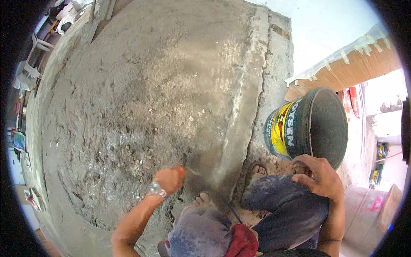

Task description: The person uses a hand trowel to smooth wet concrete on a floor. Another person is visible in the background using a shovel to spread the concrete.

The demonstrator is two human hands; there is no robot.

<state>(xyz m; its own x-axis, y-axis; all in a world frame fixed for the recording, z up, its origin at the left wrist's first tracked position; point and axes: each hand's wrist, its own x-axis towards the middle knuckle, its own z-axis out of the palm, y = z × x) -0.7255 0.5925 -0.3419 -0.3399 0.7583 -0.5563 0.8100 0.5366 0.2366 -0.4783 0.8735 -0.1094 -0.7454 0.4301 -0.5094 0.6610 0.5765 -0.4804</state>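
Observation:
My left hand (168, 180), with a silver watch at the wrist, is closed around the orange handle of a trowel (182, 172). The trowel's blade is smeared by motion over the wet grey mortar (141, 115) beside a smooth raised strip (236, 124). At my bent knee, my right hand (317, 174) holds nothing, its thumb and fingers apart and curved. Its fingertips lie close to the lower side of a dark bucket (289, 128) with a yellow and blue label. The bucket lies tipped, its mouth facing right; whether the hand touches it, I cannot tell.
Rough mortar with small stones spreads in front of me, and my bare feet (201, 199) are at its near edge. Taped cardboard (342, 64) lines the pale surface at the upper right. A wooden board (100, 21) stands at the far left, near a white plastic chair (39, 45).

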